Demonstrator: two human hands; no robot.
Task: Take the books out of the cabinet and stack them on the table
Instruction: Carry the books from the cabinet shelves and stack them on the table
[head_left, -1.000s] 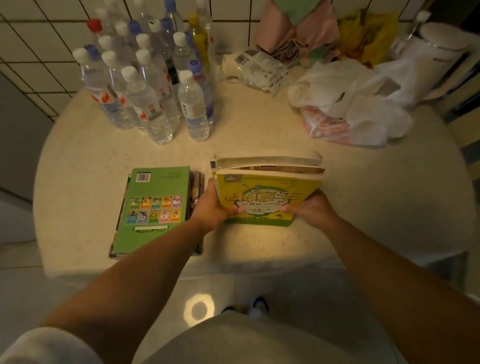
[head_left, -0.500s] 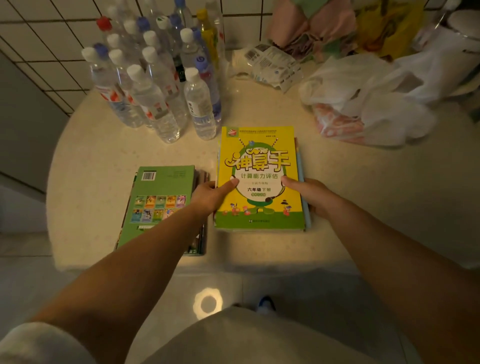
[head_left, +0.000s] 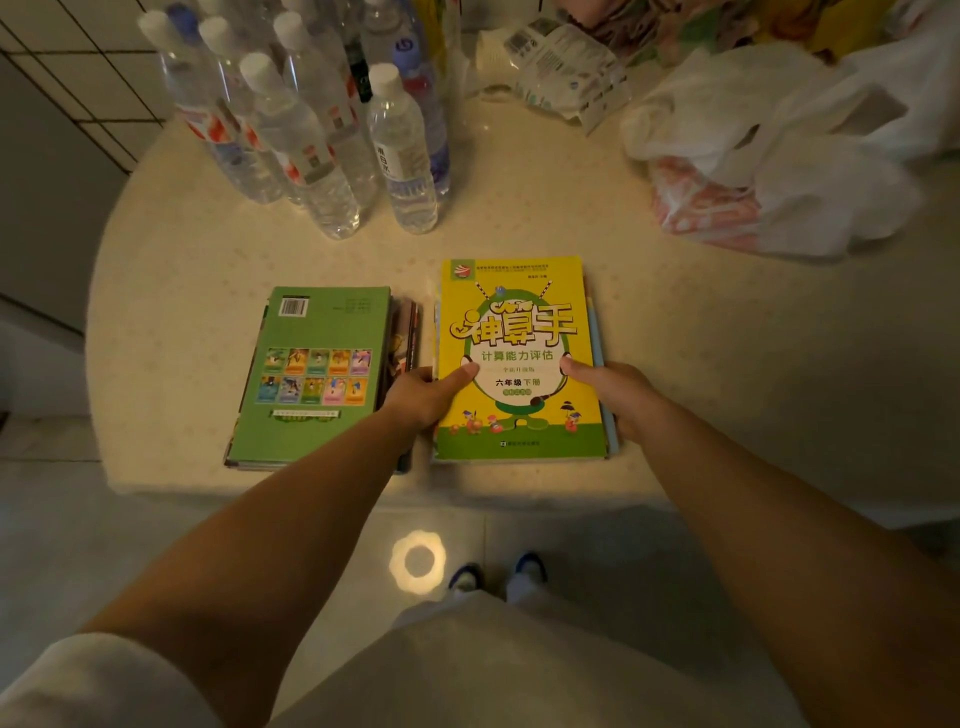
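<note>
Right of the green book on the counter, both hands, left and right, grip the yellow book pile by its side edges, thumbs on top; it looks flat, stiff, moderately heavy.

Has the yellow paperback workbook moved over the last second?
Yes. The yellow paperback workbook was tilted up on its near edge; it now lies flat beside the green-covered book pile, with the left hand and right hand holding its sides.
</note>
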